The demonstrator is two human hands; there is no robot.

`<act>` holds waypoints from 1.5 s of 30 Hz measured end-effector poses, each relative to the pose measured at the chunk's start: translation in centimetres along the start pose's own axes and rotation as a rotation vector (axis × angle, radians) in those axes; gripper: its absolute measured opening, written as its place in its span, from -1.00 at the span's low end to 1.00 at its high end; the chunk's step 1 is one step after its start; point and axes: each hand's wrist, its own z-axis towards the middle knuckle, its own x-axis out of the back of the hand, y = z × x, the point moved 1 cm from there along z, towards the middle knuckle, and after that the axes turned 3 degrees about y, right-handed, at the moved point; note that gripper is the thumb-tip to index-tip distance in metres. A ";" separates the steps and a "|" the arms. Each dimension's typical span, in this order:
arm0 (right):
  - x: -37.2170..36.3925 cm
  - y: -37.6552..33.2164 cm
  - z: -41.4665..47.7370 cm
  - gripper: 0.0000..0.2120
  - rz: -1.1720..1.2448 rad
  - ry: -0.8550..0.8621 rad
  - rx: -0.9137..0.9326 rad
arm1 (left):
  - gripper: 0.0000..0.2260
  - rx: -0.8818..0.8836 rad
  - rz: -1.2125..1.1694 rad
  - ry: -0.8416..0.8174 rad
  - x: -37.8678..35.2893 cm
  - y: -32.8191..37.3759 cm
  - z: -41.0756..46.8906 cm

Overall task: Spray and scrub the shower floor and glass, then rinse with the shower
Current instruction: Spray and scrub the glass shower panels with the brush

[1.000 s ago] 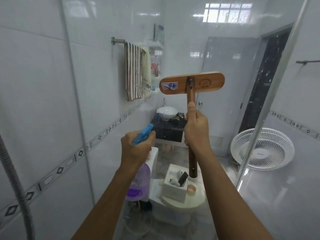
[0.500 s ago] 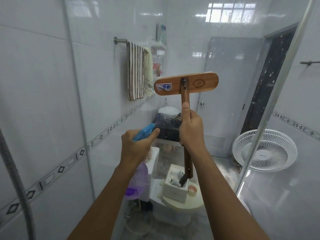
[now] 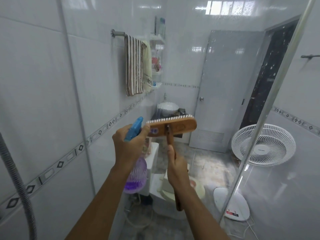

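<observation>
Head view: right hand (image 3: 178, 170) fingers wrap the brush handle (image 3: 170, 138).

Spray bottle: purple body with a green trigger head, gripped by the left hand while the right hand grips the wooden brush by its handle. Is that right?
Not quite. The head view shows the trigger head of the spray bottle is blue, not green. The rest holds: the body is purple, the left hand grips the bottle, and the right hand grips the wooden brush by its handle.
</observation>
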 end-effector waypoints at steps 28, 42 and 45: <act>6.1 -8.0 7.4 -0.58 0.025 0.244 0.204 | -0.75 0.006 -0.042 -0.064 -2.5 1.7 -1.7; 12.7 -3.2 4.2 -0.52 0.016 0.366 0.071 | -0.71 -0.208 0.096 -0.142 -7.0 3.0 -4.3; 16.2 -7.8 7.1 -0.49 0.000 0.418 0.153 | -0.76 -0.183 0.054 -0.188 -8.3 4.2 -5.0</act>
